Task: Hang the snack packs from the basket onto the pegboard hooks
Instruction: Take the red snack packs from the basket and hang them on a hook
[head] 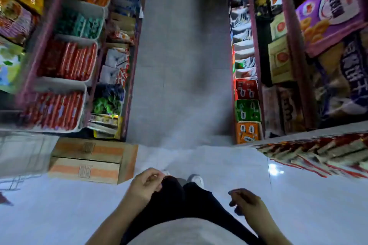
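Nearest the camera, the left hand (144, 187) hangs with fingers loosely curled and holds nothing, touching the dark trouser leg (175, 199); the right hand (246, 201) hangs a little apart on the other side, fingers also loosely bent and empty. Between the hands and just beyond them, white shoes (196, 180) stand on the glossy white floor (219, 165). Beyond the left hand lie two cardboard boxes (89, 161). Beyond the right hand, a blurred row of red-edged snack packs (318, 151) juts in from the edge. Farther off, shelves with white bins (65, 61) of red packs rise past the left hand, stacked cartons (280, 59) past the right, grey aisle (183, 55) between.
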`<action>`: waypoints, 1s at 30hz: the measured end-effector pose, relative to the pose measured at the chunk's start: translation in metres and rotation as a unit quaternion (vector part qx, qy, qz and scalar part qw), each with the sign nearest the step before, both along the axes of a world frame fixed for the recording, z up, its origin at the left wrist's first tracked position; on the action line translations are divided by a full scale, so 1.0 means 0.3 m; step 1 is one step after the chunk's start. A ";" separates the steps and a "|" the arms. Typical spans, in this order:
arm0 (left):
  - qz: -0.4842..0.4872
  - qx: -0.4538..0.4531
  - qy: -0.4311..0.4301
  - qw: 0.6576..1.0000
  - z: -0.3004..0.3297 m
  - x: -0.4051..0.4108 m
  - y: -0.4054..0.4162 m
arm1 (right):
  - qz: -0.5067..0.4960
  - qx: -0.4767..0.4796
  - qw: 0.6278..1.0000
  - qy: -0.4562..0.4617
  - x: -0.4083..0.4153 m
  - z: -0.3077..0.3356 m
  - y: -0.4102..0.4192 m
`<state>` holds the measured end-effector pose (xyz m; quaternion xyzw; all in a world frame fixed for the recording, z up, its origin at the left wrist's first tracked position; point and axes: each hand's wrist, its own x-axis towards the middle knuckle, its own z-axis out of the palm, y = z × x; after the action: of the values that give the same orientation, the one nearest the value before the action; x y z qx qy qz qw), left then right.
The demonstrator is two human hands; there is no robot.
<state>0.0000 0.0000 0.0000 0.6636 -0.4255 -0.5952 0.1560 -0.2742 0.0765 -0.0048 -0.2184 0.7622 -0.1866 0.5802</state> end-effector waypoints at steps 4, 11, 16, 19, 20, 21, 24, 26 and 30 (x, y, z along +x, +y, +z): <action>0.013 -0.025 0.004 1.000 0.045 -0.045 -0.093 | 0.035 -0.046 0.998 -0.012 0.006 0.043 -0.166; 0.036 -0.035 -0.037 0.998 0.099 0.003 -0.318 | 0.071 -0.107 0.991 -0.041 0.057 0.129 -0.547; 0.027 -0.040 -0.074 0.996 0.086 0.084 -0.659 | 0.040 -0.128 0.990 -0.043 0.106 0.128 -0.883; 0.009 -0.047 -0.063 0.997 0.102 0.096 -0.927 | 0.024 -0.124 0.991 -0.031 0.126 0.146 -1.080; -0.001 -0.052 -0.053 0.997 0.107 0.088 -1.022 | 0.012 -0.129 0.991 -0.033 0.132 0.153 -1.145; -0.018 -0.051 -0.040 0.998 0.114 0.074 -1.121 | -0.002 -0.135 0.990 -0.037 0.138 0.159 -1.215; -0.061 -0.050 0.012 0.997 0.143 0.004 -1.401 | -0.032 -0.137 0.989 -0.036 0.133 0.175 -1.413; -0.077 -0.065 0.041 0.994 0.165 -0.055 -1.580 | -0.039 -0.144 0.988 -0.033 0.109 0.187 -1.548; -0.104 -0.079 0.063 0.989 0.156 -0.158 -1.913 | -0.042 -0.159 0.986 -0.025 0.020 0.163 -1.868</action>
<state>-0.0474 -0.5740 0.0469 0.5627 -0.5275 -0.6131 0.1713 -0.2682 -0.4838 0.0441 -0.2709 0.7163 -0.3353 0.5487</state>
